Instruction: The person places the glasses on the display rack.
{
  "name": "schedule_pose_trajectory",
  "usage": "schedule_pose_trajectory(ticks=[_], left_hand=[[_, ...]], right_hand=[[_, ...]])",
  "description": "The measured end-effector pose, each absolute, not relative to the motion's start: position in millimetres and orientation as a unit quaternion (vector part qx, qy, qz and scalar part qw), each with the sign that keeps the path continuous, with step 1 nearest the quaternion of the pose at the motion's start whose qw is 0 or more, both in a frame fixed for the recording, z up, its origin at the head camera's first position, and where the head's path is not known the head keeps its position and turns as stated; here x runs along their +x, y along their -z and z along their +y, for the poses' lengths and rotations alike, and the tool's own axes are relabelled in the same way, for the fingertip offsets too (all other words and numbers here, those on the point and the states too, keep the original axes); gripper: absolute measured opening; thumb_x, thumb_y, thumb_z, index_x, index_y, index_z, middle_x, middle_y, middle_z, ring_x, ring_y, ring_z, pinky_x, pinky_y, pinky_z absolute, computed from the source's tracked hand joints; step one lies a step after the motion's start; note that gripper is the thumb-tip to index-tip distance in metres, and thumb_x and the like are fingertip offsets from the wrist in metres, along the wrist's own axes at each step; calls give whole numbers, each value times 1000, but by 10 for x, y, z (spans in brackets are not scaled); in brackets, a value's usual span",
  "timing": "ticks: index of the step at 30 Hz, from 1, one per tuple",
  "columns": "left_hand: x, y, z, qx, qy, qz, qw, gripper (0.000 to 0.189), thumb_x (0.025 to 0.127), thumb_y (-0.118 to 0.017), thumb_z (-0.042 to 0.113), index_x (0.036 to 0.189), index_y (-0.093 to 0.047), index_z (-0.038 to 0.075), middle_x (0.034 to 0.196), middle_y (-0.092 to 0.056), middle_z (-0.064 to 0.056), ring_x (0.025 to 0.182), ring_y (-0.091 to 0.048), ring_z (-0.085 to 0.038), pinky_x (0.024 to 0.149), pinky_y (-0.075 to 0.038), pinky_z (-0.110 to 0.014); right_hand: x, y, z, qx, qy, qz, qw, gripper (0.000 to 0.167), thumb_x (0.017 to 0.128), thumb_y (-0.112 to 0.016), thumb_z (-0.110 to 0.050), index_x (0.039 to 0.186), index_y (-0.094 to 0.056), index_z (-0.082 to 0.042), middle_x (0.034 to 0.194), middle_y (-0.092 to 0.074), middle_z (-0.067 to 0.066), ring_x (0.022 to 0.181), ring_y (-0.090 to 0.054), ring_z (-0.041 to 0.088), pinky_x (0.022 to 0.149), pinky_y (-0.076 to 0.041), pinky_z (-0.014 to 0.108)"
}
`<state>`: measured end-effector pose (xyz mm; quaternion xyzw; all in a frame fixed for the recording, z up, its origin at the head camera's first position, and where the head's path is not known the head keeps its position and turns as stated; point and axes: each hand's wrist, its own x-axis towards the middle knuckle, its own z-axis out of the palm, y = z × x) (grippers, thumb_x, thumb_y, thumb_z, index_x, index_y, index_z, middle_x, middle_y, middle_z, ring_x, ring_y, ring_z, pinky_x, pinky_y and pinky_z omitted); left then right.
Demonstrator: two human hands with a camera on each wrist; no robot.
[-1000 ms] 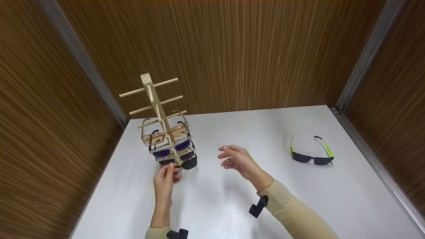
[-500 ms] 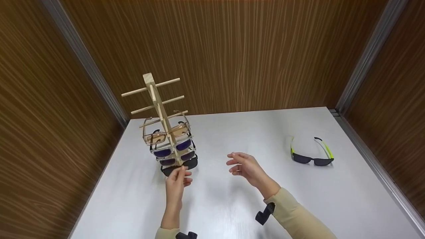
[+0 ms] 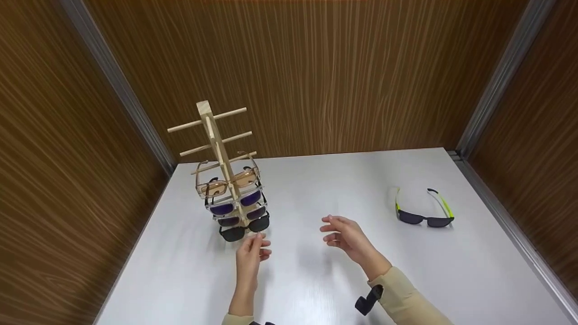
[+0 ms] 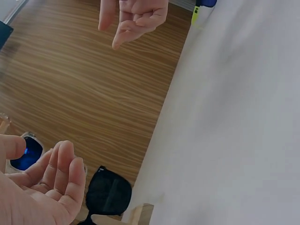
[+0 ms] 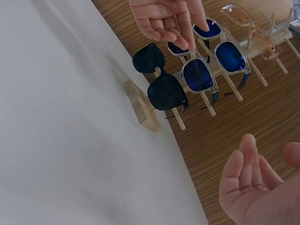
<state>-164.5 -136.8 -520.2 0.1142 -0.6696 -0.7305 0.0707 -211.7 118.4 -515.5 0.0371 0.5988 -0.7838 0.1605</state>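
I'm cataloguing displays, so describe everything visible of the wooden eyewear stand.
The eyewear stand looks like pale, unpainted wood: a squared post with thin crossbars and a block base. It stands upright on the white table. The top two crossbars are bare; below hang four pairs: amber glasses, two clear-framed pairs with bluish lenses, and black sunglasses. The left hand is near, not gripping.
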Motion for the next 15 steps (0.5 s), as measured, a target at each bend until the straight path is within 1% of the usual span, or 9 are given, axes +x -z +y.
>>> schedule_pose_trajectory(ticks=[2, 6, 15], left_hand=[[-1640, 5253, -1318, 115, 734, -666, 69, 31, 96, -52, 24, 105, -60, -4, 85, -64, -11, 70, -62, -22, 65, -53, -32], [-1641, 5350, -1222, 114, 735, -665, 67, 32, 96, -53, 25, 104, -60, -5, 82, -64, -10, 68, -62, -21, 63, -53, -31], [-1648, 5396, -1060, 108, 744, -658, 40, 29, 96, -52, 24, 103, -61, -3, 84, -64, -12, 70, -62, -24, 65, -53, -33]], right_hand=[[-2101, 5205, 1218, 47, 785, 596, 161, 43, 94, -56, -30, 121, -52, 2, 97, -61, 13, 71, -61, 20, 68, -51, 30], [-2063, 5288, 1283, 59, 786, 593, 164, 45, 93, -57, -30, 123, -51, 3, 98, -61, 13, 72, -61, 20, 68, -51, 30], [-2018, 5363, 1434, 79, 792, 582, 163, 42, 95, -54, -30, 123, -51, 1, 98, -62, 11, 74, -61, 20, 70, -51, 31]])
